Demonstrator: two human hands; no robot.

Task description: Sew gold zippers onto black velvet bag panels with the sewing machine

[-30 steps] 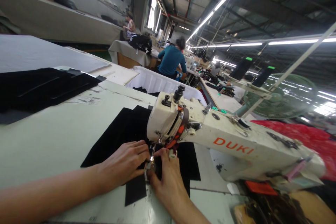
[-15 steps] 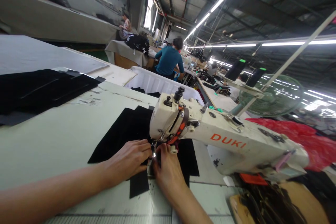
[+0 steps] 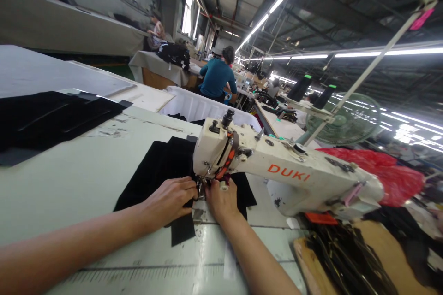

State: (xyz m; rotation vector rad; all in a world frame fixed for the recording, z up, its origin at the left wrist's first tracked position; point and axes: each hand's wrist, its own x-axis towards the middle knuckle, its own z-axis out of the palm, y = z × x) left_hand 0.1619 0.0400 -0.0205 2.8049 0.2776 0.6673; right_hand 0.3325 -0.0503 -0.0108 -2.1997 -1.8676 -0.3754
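Observation:
Black fabric pieces [image 3: 152, 166] lie on the pale table under the head of a white sewing machine [image 3: 256, 152] marked DUKI. My left hand [image 3: 176, 196] rests on the fabric left of the presser foot [image 3: 200, 186], its fingers bent together and holding the cloth edge. Just right of the foot, my right hand [image 3: 223, 200] is closed, with thumb and fingertips at the fabric beneath the machine head. Its fingertips are partly hidden. Between the hands the metal needle plate [image 3: 200, 214] shows. A narrow fabric end [image 3: 182, 229] hangs out toward me below my left hand.
More black fabric [image 3: 51, 120] lies at the table's left. Behind the machine stands a white bin [image 3: 211, 103]. A fan [image 3: 346, 120], thread cones [image 3: 300, 88] and red plastic [image 3: 374, 168] are on the right. Dark strips [image 3: 346, 262] fill the lower right. A person in teal [image 3: 218, 78] sits beyond.
The view has shifted slightly, so the machine appears further left. My right hand has moved forward and a little away from the foot, uncovering more needle plate. My left hand stays on the fabric.

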